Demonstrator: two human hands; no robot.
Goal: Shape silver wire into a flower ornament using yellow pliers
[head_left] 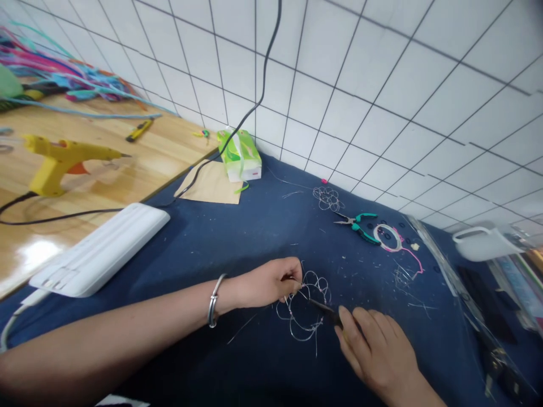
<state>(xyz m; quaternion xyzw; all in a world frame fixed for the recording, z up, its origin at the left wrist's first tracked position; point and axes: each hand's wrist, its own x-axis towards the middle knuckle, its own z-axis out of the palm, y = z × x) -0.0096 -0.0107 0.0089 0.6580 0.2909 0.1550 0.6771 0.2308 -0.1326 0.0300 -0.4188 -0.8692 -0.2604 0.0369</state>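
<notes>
White tiled wall behind, blue cloth in front. Power bank on the cloth's left. Glue gun on the wooden top. Right hand: fingers curled together round a tool's handle. Left hand: thumb and forefinger pinching looped wire, which sits between both hands, low centre. Teal pliers lying farther back, right of centre. Dark tool: nose at the loops; cannot tell whether its jaws meet. White ring just beside the pliers.
</notes>
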